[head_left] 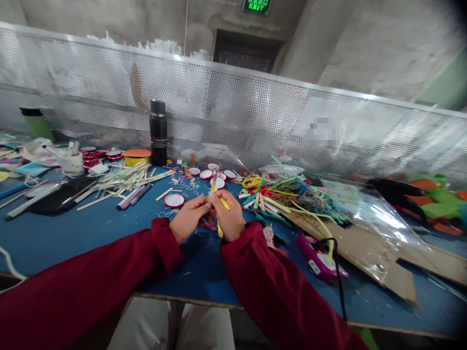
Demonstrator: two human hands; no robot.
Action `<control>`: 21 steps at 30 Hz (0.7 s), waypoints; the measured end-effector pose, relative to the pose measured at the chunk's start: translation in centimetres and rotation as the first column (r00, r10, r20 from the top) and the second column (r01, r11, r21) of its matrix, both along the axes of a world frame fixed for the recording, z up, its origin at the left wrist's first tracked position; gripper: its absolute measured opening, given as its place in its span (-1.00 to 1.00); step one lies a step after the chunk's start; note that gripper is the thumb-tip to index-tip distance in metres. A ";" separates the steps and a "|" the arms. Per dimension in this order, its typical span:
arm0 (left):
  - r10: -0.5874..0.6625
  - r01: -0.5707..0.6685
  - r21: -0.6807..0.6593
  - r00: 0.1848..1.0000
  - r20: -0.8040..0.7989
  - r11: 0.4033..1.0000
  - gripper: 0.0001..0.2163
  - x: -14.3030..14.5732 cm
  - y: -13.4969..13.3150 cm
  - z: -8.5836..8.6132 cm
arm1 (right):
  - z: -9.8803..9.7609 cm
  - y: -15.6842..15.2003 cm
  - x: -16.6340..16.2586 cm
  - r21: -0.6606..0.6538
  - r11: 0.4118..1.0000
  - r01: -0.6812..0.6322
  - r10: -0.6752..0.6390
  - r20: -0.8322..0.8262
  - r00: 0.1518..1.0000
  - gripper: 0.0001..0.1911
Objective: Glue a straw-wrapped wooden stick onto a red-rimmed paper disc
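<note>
My left hand [188, 217] and my right hand [228, 216] meet over the blue table [91, 228], both in dark red sleeves. The right hand's fingers are wrapped round a yellow-handled tool [221, 210], perhaps a craft knife, whose tip points away from me. The left hand's fingers pinch at the same spot near the tool's upper end; what they hold is too small to name. A small round red-rimmed disc [174, 200] lies just to the left of the hands. Several more such discs [213, 174] lie beyond them.
A black bottle [158, 132] stands at the back before a perforated metal screen [255, 112]. Wooden sticks [127, 177] and a black tray [62, 194] lie left. Coloured strips [292, 194], a purple glue gun [317, 260], cardboard [365, 248] and a plastic bag [368, 211] lie right.
</note>
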State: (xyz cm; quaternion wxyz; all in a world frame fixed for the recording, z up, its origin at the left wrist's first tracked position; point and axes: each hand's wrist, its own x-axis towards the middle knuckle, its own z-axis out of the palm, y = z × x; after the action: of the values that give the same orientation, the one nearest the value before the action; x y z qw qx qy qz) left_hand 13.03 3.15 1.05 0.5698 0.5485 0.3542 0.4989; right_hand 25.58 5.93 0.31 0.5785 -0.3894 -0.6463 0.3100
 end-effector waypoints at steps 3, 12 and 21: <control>0.004 -0.003 -0.028 1.000 0.027 1.000 -0.68 0.0 0.1 0.0 | -0.3 0.2 0.0 -0.005 1.000 -0.019 0.019 -0.003 1.000 -0.72; 0.030 -0.030 -0.012 0.996 0.083 0.999 -0.68 0.0 0.1 0.0 | 1.0 -0.7 0.5 0.169 0.973 0.155 -0.159 0.008 0.987 -0.69; 0.041 -0.039 -0.031 0.995 0.086 0.999 -0.68 0.1 0.1 0.2 | 1.3 -1.4 0.9 0.350 0.922 0.165 -0.176 0.000 0.984 -0.74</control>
State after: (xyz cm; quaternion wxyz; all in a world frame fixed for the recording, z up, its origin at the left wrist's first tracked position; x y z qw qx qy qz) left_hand 13.10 3.25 1.26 0.5824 0.5110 0.3475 0.5282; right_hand 26.50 4.57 1.57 0.6528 -0.3402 -0.6636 0.1329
